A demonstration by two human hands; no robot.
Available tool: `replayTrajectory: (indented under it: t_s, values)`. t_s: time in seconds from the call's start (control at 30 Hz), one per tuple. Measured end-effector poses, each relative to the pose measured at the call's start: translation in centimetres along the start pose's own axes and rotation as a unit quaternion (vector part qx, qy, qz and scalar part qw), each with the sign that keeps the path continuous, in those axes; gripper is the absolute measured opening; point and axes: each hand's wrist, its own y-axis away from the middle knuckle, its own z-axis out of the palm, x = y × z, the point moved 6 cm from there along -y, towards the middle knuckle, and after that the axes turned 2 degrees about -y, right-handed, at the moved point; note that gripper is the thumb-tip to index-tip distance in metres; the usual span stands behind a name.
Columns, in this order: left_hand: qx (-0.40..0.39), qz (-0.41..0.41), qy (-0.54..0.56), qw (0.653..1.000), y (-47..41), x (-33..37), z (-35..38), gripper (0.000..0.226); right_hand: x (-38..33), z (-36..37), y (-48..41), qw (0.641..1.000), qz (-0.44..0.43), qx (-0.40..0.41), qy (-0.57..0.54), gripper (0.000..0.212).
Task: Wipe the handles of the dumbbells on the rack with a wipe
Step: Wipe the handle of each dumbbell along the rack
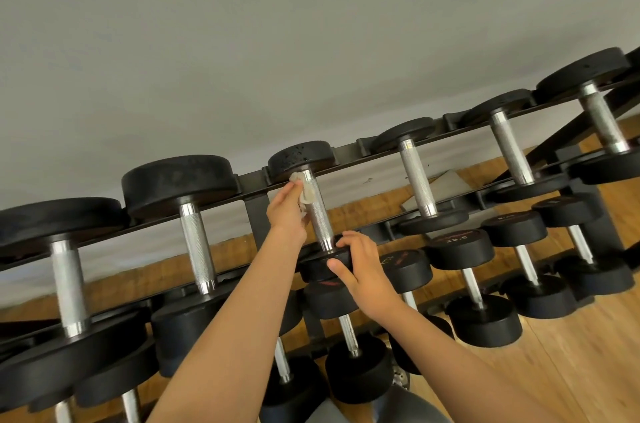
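From my remote seat I am watching the left hand (289, 206) pinching a crumpled off-white wipe (306, 193) against the upper end of a knurled chrome handle (320, 216). The wipe is sitting just under the far head of a small black round-headed dumbbell (300, 159), which is lying across the top tier of the black metal rack (348, 155), third from the left among those I can see. The fingers are curling round the wipe and pressing it to the left side of the bar (how far it wraps behind the bar I cannot tell). The right hand (360, 266) is grasping the near head (313, 266) of that same dumbbell, thumb lying on its face and fingers hooking over its upper edge. Larger black dumbbells (180, 180) are sitting to the left on the same tier, and a lower row of black dumbbells (462, 249) is resting below, over a wooden floor (571, 353). A plain grey wall (311, 41) is filling the view behind the rack.
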Motion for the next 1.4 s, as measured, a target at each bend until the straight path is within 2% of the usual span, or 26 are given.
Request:
replayTrajectory:
  t_s: [0.07, 0.13, 0.27, 0.37, 0.47, 0.57, 0.63, 0.73, 0.83, 0.9, 1.1, 1.23, 1.4]
  values:
    - [-0.001, 0.037, -0.015, 0.999, 0.1, 0.3, -0.4, 0.016, 0.0, -0.1, 0.0, 1.0, 0.001, 0.0, 0.001, 0.07]
    - [0.002, 0.104, -0.087, 0.991, 0.3, 0.9, -1.1, 0.019, 0.1, -0.1, 0.0, 1.0, 0.004, -0.003, 0.002, 0.07]
    - [-0.063, 0.22, -0.253, 0.94, 0.8, 2.4, -2.1, 0.022, 0.0, -0.1, -0.1, 1.0, -0.001, -0.002, 0.002, 0.068]
    - [-0.098, 0.253, -0.356, 0.894, 0.8, 3.6, -2.5, 0.025, 0.0, -0.1, 0.0, 1.0, -0.003, 0.001, 0.003, 0.07]
    - [-0.098, 0.28, -0.428, 0.854, 0.6, 4.7, -2.2, 0.019, -0.1, -0.2, 0.0, 1.0, -0.003, 0.001, 0.007, 0.071]
    - [-0.088, 0.299, -0.462, 0.83, 0.6, 5.4, -1.0, 0.015, -0.2, -0.2, 0.0, 1.0, -0.003, -0.001, 0.008, 0.07]
    - [-0.068, 0.312, -0.441, 0.839, 0.7, 5.4, -0.2, 0.014, -0.2, -0.2, 0.0, 1.0, 0.0, 0.0, 0.009, 0.07]
    - [-0.01, 0.319, -0.368, 0.873, 1.1, 4.6, 0.2, 0.011, -0.2, -0.2, 0.0, 1.0, -0.001, 0.002, 0.011, 0.07]
    - [0.058, 0.278, -0.228, 0.931, 1.2, 3.3, -0.4, 0.017, -0.3, -0.2, -0.1, 1.0, -0.002, 0.0, 0.008, 0.065]
    - [0.087, 0.246, -0.146, 0.954, 1.1, 2.6, -0.7, 0.024, -0.3, -0.2, -0.1, 1.0, -0.001, -0.002, 0.011, 0.064]
    - [0.142, 0.194, -0.051, 0.969, 1.0, 2.0, 0.0, 0.038, -0.4, -0.2, -0.1, 1.0, -0.001, 0.004, 0.014, 0.071]
    - [0.141, 0.177, -0.052, 0.973, 0.6, 1.4, 0.5, 0.025, -0.4, -0.2, -0.1, 1.0, -0.005, 0.004, 0.013, 0.078]
    - [0.126, 0.182, -0.063, 0.973, 0.3, 0.7, 0.6, 0.015, -0.3, -0.2, -0.1, 1.0, -0.002, 0.006, 0.007, 0.069]
